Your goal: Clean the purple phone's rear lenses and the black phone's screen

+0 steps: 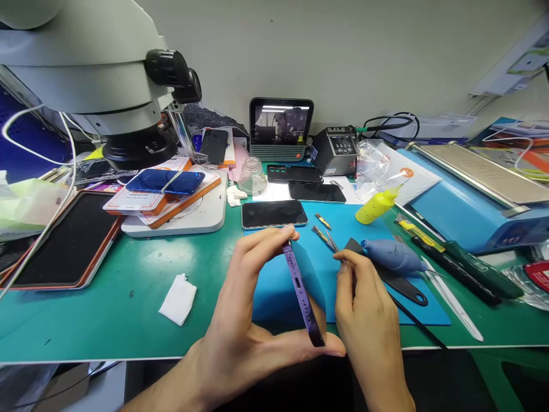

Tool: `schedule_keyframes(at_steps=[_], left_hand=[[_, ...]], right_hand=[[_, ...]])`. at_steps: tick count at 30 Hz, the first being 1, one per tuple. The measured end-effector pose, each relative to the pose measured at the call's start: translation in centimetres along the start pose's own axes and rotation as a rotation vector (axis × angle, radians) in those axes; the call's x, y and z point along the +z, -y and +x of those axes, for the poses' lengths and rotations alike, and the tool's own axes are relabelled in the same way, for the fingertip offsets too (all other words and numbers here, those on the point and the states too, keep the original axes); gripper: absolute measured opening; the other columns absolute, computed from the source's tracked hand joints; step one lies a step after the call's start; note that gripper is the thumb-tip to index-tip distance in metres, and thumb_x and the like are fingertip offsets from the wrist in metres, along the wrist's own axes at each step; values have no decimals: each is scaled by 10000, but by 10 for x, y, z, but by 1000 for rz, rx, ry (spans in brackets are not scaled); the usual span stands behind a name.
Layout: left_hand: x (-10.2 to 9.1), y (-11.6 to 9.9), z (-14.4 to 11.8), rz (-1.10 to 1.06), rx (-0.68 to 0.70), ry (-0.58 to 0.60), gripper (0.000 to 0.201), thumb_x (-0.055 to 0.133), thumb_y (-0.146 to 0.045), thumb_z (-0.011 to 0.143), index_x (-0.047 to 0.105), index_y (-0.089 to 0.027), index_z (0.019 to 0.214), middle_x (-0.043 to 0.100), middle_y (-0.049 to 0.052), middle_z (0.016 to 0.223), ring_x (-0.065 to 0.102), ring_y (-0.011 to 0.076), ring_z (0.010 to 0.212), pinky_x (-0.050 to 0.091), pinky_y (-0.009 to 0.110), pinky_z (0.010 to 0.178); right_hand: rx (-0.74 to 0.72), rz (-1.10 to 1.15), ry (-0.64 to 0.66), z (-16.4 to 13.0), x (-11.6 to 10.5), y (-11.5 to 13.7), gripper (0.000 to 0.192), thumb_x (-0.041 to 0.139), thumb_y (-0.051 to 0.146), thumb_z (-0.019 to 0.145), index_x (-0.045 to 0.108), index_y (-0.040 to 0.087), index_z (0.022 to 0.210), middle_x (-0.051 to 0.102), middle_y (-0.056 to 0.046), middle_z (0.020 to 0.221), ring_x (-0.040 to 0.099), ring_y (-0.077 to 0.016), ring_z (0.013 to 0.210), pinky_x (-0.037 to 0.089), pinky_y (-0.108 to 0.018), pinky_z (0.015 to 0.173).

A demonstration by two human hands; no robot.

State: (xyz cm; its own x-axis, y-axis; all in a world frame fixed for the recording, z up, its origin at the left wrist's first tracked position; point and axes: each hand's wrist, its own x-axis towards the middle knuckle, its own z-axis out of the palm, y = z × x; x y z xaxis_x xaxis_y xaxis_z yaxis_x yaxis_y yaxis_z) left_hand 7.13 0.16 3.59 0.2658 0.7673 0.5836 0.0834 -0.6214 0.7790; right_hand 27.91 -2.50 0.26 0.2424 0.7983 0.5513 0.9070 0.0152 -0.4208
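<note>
My left hand (pixel 251 309) holds a purple phone (pixel 301 294) on edge above the blue work mat (pixel 283 286), fingertips at its far end and thumb at its near end. Just to the right, my right hand (pixel 364 312) is closed around a thin dark tool whose black cable (pixel 418 323) trails right over the mat's edge. The tool's tip is hidden by my fingers. A black phone (pixel 274 214) lies flat just beyond the purple one. Small tweezers (pixel 326 236) lie on the mat near my right fingertips.
A microscope (pixel 107 74) stands at the left over a white base with boxes (pixel 167 197). A blue dust blower (pixel 392 256), yellow bottle (pixel 377 207), glass jar (pixel 251 176), small screen (pixel 281 129), tablet (pixel 64 240), white wipe (pixel 179 298) and blue machine (pixel 472 194) surround the mat.
</note>
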Motion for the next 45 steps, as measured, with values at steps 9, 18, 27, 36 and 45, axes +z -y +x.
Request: schedule_keyframes(at_steps=[9, 18, 27, 36, 45], left_hand=[[4, -10, 1, -33, -4, -22, 1052, 975, -448, 843, 380, -323, 1701, 504, 93, 1618, 582, 286, 1483, 588, 372, 1236], [-1, -17, -1, 101, 93, -115, 1027, 969, -467, 848, 409, -315, 1695, 488, 89, 1614, 547, 313, 1484, 569, 418, 1251], [0, -15, 4, 155, 105, -149, 1005, 973, -447, 859, 427, -278, 1686, 525, 76, 1561, 560, 264, 1458, 519, 358, 1269], [-20, -12, -12, 52, -68, -206, 947, 955, -386, 880, 444, -321, 1675, 518, 90, 1522, 575, 305, 1494, 547, 385, 1277], [-39, -2, -14, -35, -183, -261, 944, 986, -485, 811, 493, -408, 1612, 503, 52, 1662, 593, 310, 1513, 611, 359, 1185]], right_hand=[[-51, 18, 56, -1, 1, -5, 219, 487, 272, 1148, 690, 196, 1177, 712, -31, 1055, 692, -171, 935, 563, -326, 803], [-42, 28, 82, -1, -1, -4, 222, 503, 310, 1152, 689, 190, 1164, 710, -34, 1057, 691, -172, 940, 579, -337, 822], [-40, 33, 93, 0, -3, -4, 207, 496, 258, 1136, 692, 194, 1155, 712, -30, 1058, 688, -170, 932, 547, -323, 795], [-26, 23, 95, 2, -3, 1, 245, 460, 260, 1114, 705, 258, 1129, 749, -46, 1107, 727, -229, 990, 500, -346, 790], [14, 28, 93, 3, -1, 3, 245, 475, 277, 1084, 717, 276, 1122, 758, -20, 1148, 709, -221, 983, 453, -345, 806]])
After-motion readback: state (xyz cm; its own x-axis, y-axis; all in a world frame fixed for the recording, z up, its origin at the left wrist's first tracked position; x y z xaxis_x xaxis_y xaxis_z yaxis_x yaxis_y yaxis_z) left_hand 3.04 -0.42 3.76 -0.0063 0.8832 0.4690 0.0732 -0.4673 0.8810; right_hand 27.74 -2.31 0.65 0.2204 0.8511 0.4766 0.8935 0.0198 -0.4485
